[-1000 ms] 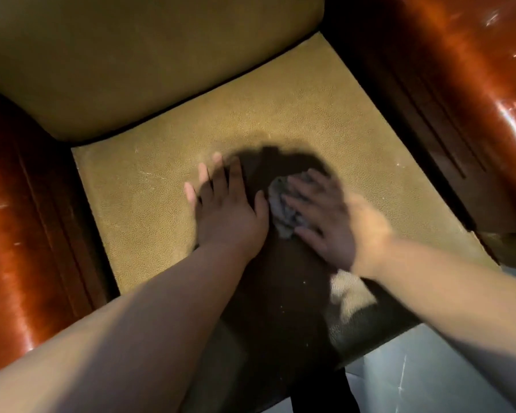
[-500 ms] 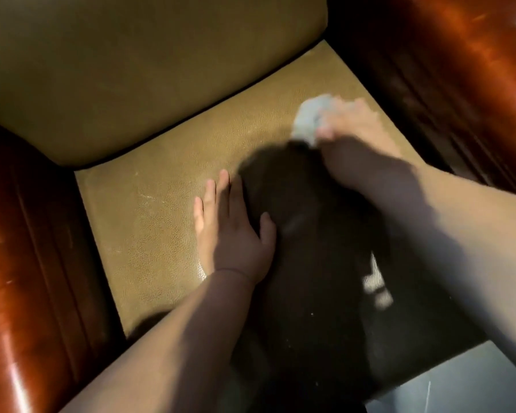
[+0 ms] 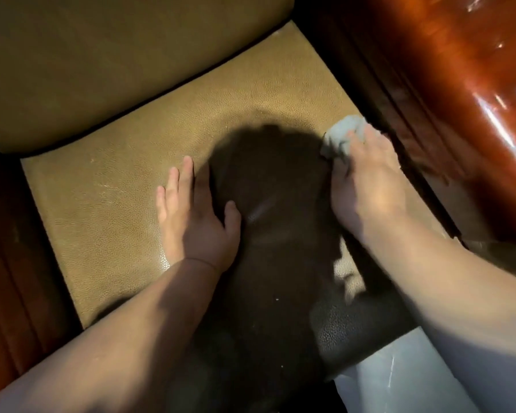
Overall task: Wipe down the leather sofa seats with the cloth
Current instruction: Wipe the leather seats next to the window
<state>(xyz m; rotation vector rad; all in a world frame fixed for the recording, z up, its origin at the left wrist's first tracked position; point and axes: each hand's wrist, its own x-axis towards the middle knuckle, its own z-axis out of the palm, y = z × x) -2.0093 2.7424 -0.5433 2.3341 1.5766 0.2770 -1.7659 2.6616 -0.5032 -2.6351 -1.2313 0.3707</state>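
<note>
Right hand (image 3: pixel 367 186): half a second ago at the seat's (image 3: pixel 108 210) far right corner; now nearer, along the seat's right edge beside the glossy wooden armrest (image 3: pixel 471 93). Palm down, fingers (image 3: pixel 353 138) curled over the bunched grey cloth (image 3: pixel 341 138), pressing it to the leather. Cloth: on the seat, at its right edge, partly covered by the hand. Left hand (image 3: pixel 194 216): unchanged, flat at the seat's middle, fingers straight and slightly spread, holding nothing. Backrest cushion (image 3: pixel 116 55): behind the seat.
</note>
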